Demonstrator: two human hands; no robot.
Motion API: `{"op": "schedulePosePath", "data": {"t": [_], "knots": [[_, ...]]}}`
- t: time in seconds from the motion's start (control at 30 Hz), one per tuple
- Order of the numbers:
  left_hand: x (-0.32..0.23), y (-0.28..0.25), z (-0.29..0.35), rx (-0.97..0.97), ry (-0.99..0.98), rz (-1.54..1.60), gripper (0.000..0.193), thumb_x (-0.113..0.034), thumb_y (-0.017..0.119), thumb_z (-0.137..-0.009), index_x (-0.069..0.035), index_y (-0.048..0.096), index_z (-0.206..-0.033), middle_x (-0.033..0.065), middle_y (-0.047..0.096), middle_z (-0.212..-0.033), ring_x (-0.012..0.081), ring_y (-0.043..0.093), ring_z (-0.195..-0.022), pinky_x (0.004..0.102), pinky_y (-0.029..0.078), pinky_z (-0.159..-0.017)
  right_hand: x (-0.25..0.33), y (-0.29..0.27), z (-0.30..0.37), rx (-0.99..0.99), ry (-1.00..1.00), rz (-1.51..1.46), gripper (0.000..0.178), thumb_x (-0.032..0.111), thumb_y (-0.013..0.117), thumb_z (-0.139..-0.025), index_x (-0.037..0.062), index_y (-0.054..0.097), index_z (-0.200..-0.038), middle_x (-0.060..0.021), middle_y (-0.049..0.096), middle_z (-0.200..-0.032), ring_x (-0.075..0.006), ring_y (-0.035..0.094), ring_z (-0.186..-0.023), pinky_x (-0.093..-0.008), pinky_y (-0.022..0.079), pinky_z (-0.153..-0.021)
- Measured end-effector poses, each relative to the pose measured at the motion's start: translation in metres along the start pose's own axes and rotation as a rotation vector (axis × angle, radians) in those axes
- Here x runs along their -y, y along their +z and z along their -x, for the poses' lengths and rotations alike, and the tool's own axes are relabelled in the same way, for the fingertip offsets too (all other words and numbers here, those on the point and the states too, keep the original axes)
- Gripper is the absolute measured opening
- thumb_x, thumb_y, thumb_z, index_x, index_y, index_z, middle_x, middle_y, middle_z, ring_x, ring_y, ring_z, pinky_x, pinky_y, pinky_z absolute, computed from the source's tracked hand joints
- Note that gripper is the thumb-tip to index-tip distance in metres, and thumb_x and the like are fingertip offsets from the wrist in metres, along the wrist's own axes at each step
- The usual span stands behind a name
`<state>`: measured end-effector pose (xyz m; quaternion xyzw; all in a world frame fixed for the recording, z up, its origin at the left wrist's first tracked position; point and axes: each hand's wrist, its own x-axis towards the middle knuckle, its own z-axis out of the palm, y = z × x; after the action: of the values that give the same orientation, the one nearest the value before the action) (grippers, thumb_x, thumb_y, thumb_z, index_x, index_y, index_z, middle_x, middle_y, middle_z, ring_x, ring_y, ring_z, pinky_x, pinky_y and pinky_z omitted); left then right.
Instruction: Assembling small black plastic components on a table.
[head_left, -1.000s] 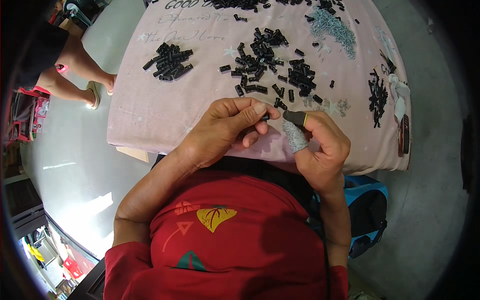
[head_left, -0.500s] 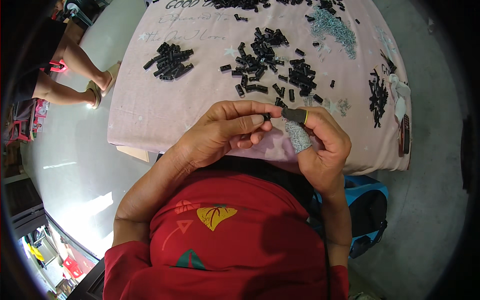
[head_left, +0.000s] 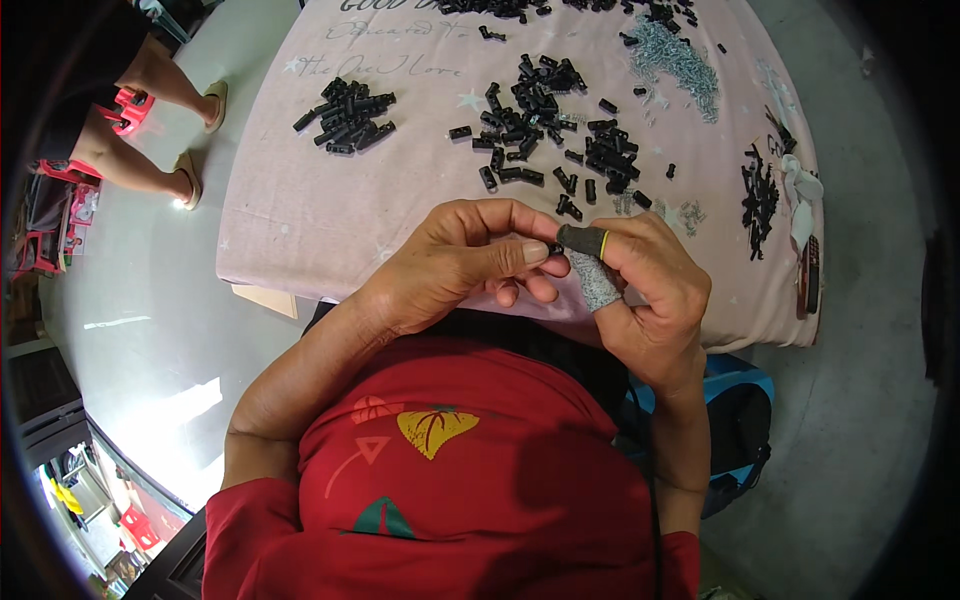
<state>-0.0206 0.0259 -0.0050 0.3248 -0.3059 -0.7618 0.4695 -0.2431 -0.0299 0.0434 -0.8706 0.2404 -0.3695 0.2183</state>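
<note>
Between the thumb and fingers of my left hand (head_left: 455,262) is a small black plastic part (head_left: 556,249), mostly hidden by the fingertips. My right hand (head_left: 655,290) meets it from the other side, thumb and index finger closed at the part's end. A dark finger sleeve (head_left: 582,239) covers that index finger, and a grey knitted one (head_left: 594,280) covers the thumb. Whatever lies between those two fingertips is hidden. Just beyond my hands, a loose scatter of black cylindrical parts (head_left: 520,130) lies on the pink tablecloth (head_left: 300,220).
A separate pile of black parts (head_left: 345,118) lies to the left. Small silver springs (head_left: 675,70) are heaped at the far right. Thin black pieces (head_left: 758,205) lie by the right edge, near a white cloth (head_left: 802,185). Another person's legs (head_left: 135,160) stand left of the table.
Both hands have shifted slightly to the right, still together at the small black part. The other person's feet have moved apart. The view has shifted a little.
</note>
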Motion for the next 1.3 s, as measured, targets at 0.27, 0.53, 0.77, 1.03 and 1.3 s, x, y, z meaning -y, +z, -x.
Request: {"op": "schedulePosePath", "data": {"t": [0.27,0.53,0.77,1.03,1.3], "knots": [[0.0002,-0.0011,-0.0013,0.001,-0.017,0.015,0.028,-0.009,0.067,-0.105,0.003,0.064,-0.131,0.0173,0.077,-0.111,0.0199,0.078,-0.093,0.0218,0.06,-0.066,0.0013,-0.0037,-0.0025,0.038,-0.024,0.044,0.035,-0.012,0.075,-0.069,-0.0001,0.074,-0.102,-0.0129,0.074,-0.094,-0.031,0.069,-0.082,-0.039,0.056,-0.072],[-0.0018,0.0006,-0.0006,-0.006,-0.03,-0.02,0.031,-0.012,0.068,-0.105,0.004,0.065,-0.131,0.017,0.078,-0.111,0.022,0.079,-0.094,0.0225,0.061,-0.066,0.0004,-0.0012,-0.005,0.045,-0.078,0.052,0.039,-0.013,0.075,-0.067,0.0004,0.076,-0.104,-0.0111,0.074,-0.091,-0.0289,0.068,-0.079,-0.0375,0.054,-0.068],[-0.0046,-0.0006,-0.0002,0.005,-0.08,-0.023,0.029,-0.012,0.068,-0.105,0.004,0.066,-0.128,0.0186,0.077,-0.11,0.0253,0.08,-0.095,0.0238,0.063,-0.066,-0.0001,-0.0044,-0.0086,0.091,-0.139,0.078,0.045,-0.015,0.072,-0.063,-0.0019,0.076,-0.106,-0.0124,0.075,-0.094,-0.0286,0.067,-0.078,-0.0372,0.054,-0.068],[-0.0038,-0.004,-0.0002,0.046,-0.07,0.035,0.026,-0.013,0.068,-0.105,0.002,0.065,-0.127,0.0174,0.076,-0.114,0.0242,0.079,-0.099,0.0247,0.065,-0.074,0.0007,-0.0014,-0.0093,0.065,-0.134,0.057,0.047,-0.016,0.073,-0.064,-0.0022,0.077,-0.109,-0.0135,0.075,-0.098,-0.0285,0.068,-0.08,-0.0362,0.055,-0.069],[-0.002,-0.0067,-0.0003,0.074,-0.063,0.081,0.026,-0.012,0.068,-0.106,0.002,0.065,-0.127,0.018,0.076,-0.116,0.0244,0.079,-0.101,0.0253,0.065,-0.076,0.0019,0.001,-0.0041,0.041,-0.04,0.028,0.042,-0.013,0.074,-0.069,-0.0003,0.078,-0.109,-0.0134,0.073,-0.1,-0.0288,0.068,-0.084,-0.0366,0.054,-0.071]]}}
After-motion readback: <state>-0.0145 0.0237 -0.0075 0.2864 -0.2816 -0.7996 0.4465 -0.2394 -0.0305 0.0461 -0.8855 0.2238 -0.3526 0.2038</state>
